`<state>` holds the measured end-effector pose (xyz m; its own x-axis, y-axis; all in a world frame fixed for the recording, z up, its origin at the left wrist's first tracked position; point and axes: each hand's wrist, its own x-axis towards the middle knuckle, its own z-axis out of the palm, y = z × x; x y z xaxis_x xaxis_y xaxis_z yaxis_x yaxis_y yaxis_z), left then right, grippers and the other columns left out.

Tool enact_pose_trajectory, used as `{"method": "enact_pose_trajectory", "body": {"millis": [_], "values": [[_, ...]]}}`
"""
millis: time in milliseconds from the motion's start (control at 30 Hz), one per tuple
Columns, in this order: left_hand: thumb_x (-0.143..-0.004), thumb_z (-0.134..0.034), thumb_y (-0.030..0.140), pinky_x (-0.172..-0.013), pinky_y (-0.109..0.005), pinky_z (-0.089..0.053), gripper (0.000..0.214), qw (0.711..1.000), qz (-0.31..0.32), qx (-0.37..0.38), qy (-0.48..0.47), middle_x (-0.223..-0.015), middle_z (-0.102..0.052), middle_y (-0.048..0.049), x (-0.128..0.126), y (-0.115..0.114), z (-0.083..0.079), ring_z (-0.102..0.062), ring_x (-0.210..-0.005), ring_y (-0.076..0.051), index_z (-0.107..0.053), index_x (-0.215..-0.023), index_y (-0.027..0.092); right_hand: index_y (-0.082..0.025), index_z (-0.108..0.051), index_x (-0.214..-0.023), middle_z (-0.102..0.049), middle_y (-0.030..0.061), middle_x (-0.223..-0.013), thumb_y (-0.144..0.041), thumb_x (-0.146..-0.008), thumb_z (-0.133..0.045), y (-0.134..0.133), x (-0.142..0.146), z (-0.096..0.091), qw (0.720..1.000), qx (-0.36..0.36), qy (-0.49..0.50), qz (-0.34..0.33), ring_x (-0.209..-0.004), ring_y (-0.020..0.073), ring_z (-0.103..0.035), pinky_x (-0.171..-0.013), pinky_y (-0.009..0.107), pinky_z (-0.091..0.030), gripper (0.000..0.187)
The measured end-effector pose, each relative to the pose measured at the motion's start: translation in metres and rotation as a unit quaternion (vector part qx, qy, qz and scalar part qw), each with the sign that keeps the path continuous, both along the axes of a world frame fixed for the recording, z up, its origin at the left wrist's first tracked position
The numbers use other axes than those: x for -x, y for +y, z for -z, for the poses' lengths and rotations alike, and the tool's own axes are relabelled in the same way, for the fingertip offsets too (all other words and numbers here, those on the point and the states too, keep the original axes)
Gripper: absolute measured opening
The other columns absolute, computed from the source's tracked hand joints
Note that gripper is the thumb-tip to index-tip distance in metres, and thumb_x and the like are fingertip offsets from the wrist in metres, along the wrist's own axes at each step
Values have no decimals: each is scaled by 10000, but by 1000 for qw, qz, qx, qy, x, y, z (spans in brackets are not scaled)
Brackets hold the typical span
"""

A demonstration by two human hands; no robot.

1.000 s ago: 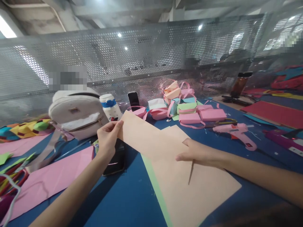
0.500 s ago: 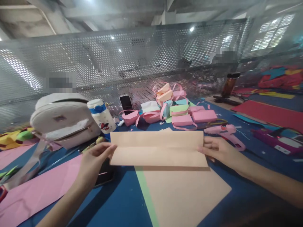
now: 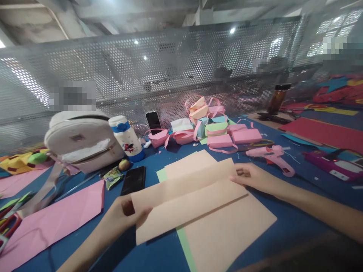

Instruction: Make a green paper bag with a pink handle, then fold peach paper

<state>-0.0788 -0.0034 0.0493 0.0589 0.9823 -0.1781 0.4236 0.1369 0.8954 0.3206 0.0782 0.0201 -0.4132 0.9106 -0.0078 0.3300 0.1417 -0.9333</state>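
A folded sheet of tan paper point(image 3: 187, 200), creased lengthwise, is held up between my two hands. My left hand point(image 3: 129, 211) pinches its left end, thumb on the front face. The right end is gripped by my right hand point(image 3: 246, 175), its thumb also in front and the other fingers partly behind. The folded sheet slants, left end lower and nearer to me. Beneath it lie a larger tan sheet point(image 3: 227, 230) and a light green sheet point(image 3: 185, 245) that shows only along the edges.
Small pink paper bags point(image 3: 219, 142) stand at the back, near a pink glue gun point(image 3: 272, 153) and a propped phone point(image 3: 153, 122). To the left are a white backpack point(image 3: 85, 139), a bottle point(image 3: 127, 139), a dark phone point(image 3: 134, 179), pink paper point(image 3: 62, 219) and scissors point(image 3: 10, 224).
The folded tan paper has gone from level to slanted. My left hand has come down and towards me with its end, uncovering the dark phone and the top of the sheets below.
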Motion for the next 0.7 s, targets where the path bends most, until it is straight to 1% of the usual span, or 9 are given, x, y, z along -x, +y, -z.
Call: {"method": "enact_pose_trajectory", "body": {"millis": [67,133,200,267,333,400,500,633,700], "values": [[-721,-814,551,-664,-261,-587,474,1000,22,4,14,-872,-769,-68,1,-2,4,-732,-835,-278,-735,-996,173,-171,-675,-865,-741,107,-950,-596,-767,-724,5,1,3,1000,-1,10,-14,-925,307,-696,-848,406,-533,439],[-751,-808,517,-688,-258,-588,542,1000,24,5,1,-975,-767,-71,3,-3,7,-732,-874,-269,-670,-1154,181,-183,-647,-1041,-733,106,-1016,-586,-808,-685,8,3,5,999,7,37,-27,-948,295,-703,-880,428,-539,467],[-768,-799,514,-682,-265,-592,695,1000,10,4,-23,-963,-770,-76,5,-3,10,-739,-859,-266,-548,-1325,183,-205,-563,-1219,-720,84,-1001,-538,-840,-660,8,4,5,999,-1,45,-24,-932,275,-709,-853,420,-553,514],[-790,-776,527,-659,-275,-597,841,999,-9,-7,-47,-892,-776,-70,7,-3,12,-749,-816,-266,-398,-1461,189,-224,-463,-1353,-692,48,-916,-482,-869,-630,6,5,4,999,-39,17,-2,-874,252,-704,-793,390,-560,573],[-814,-756,519,-712,-301,-610,879,997,-15,-29,-66,-951,-781,-78,8,-4,13,-753,-877,-278,-325,-1520,223,-243,-374,-1452,-649,21,-864,-439,-907,-572,3,5,1,996,-87,-31,10,-798,223,-676,-758,368,-551,613],[-800,-776,488,-839,-334,-601,772,996,-4,-54,-72,-1113,-759,-95,8,-5,12,-720,-1039,-307,-463,-1464,249,-265,-364,-1487,-628,26,-899,-419,-948,-495,0,6,-2,988,-133,-79,10,-747,200,-631,-751,365,-538,576],[-728,-839,431,-932,-356,-572,571,996,14,-66,-50,-1203,-731,-84,8,-6,9,-662,-1156,-353,-702,-1250,243,-281,-494,-1433,-616,65,-1035,-414,-989,-395,-2,6,-5,971,-198,-132,5,-814,211,-607,-794,380,-520,474],[-731,-836,391,-942,-350,-568,529,995,13,-93,-41,-1244,-713,-43,7,-6,6,-662,-1164,-336,-718,-1239,305,-274,-561,-1399,-558,100,-1216,-416,-963,-420,0,4,1,963,-199,-179,-6,-842,220,-611,-783,394,-535,479],[-776,-793,408,-936,-328,-567,399,991,23,-127,-16,-1231,-720,-47,6,-5,4,-672,-1147,-318,-763,-1159,304,-262,-537,-1425,-487,118,-1355,-412,-922,-497,0,4,4,960,-196,-202,-10,-926,237,-626,-867,427,-534,527]]}}
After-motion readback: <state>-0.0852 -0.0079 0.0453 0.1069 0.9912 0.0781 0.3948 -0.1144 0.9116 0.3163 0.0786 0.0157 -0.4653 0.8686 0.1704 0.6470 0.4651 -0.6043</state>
